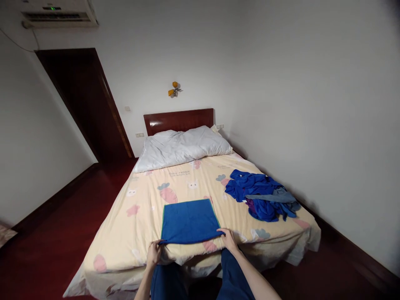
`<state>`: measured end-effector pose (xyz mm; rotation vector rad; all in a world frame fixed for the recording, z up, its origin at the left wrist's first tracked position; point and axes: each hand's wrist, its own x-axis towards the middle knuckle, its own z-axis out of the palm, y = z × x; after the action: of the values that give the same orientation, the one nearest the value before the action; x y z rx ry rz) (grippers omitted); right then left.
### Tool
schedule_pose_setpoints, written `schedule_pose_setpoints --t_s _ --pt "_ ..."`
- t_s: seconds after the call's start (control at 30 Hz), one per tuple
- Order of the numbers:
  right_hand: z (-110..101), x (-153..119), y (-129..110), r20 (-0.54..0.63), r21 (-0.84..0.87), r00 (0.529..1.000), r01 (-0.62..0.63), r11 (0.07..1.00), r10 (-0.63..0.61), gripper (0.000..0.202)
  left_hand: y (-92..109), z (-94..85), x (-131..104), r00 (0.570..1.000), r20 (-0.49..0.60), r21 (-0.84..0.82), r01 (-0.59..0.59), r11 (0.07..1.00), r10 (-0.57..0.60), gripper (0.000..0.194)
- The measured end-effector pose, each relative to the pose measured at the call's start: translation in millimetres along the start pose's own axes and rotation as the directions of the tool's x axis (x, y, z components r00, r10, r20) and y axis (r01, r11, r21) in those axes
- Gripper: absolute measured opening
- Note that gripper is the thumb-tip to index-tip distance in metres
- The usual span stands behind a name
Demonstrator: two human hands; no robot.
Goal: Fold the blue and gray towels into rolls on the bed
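Observation:
A blue cloth (190,221) with a thin green edge lies spread in a rough rectangle near the foot of the bed. My left hand (154,252) is closed on its near left corner. At the near right corner, my right hand (228,239) grips the same cloth between thumb and fingers. Between the hands the near edge looks slightly rolled or lifted. Underneath is a cream bedsheet (121,233) printed with carrots and animal faces.
To the right on the bed lies a heap of blue and grey clothes (262,193). A white quilt (184,146) rests by the dark wooden headboard (181,121). My legs (234,279) stand against the bed's foot. A dark door (84,104) is at the back left.

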<state>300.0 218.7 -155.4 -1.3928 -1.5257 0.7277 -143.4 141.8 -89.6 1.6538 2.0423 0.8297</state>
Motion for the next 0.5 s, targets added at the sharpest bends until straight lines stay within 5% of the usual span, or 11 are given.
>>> schedule_pose_setpoints --t_s 0.13,0.33,0.5 --pt "-2.5 2.4 3.4 -0.031 0.101 0.997 -0.066 0.993 0.07 0.034 -2.8 5.1 -1.4 0.999 -0.043 -0.05 0.021 0.999 -0.023 0.044" --pt "-9.2 3.4 -10.2 -0.045 0.179 0.99 -0.125 0.976 0.135 0.062 8.6 4.0 -4.4 0.973 -0.227 -0.212 -0.015 0.977 -0.035 0.047" --pt "-8.2 7.9 -29.1 -0.108 0.242 0.978 -0.148 0.959 0.178 0.068 21.3 -2.4 0.9 0.99 -0.134 -0.316 -0.009 0.949 -0.035 0.048"
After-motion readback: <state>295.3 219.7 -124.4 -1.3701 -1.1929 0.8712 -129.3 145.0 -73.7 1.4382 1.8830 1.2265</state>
